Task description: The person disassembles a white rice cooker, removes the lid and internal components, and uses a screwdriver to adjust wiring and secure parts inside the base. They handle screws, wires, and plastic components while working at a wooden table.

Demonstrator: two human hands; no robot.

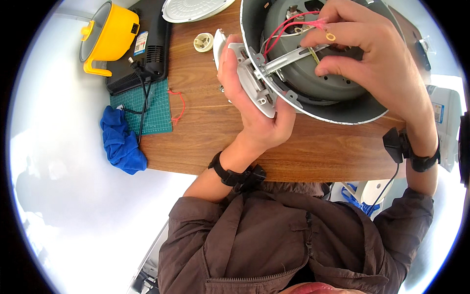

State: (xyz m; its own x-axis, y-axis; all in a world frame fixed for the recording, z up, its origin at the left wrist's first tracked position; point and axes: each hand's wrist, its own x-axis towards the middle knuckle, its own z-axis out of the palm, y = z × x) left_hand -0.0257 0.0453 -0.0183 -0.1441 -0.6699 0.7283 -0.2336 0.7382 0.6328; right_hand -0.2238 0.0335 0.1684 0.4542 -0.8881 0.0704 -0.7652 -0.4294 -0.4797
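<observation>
An upturned round appliance housing, like a rice cooker body (pixel 342 115), stands at the upper right with its underside exposed. A grey metal pan and a metal bracket (pixel 289 61) show inside. My left hand (pixel 262 122) is closed round a white plastic side panel (pixel 257 95) against the housing's rim. Over the opening, my right hand (pixel 372 54) has red wires (pixel 289 23) caught between its fingers. A ring terminal (pixel 331 36) lies against one finger. Between thumb and forefinger, which are apart, a thin yellowish strip (pixel 314 55) is visible.
Left of the housing lie a small white round part (pixel 203 42) and a white round cover (pixel 193 9). Farther left are a yellow pot (pixel 115 34), a black device (pixel 155 54), a green cutting mat (pixel 159 110), a loose red wire (pixel 182 105) and a blue cloth (pixel 120 142).
</observation>
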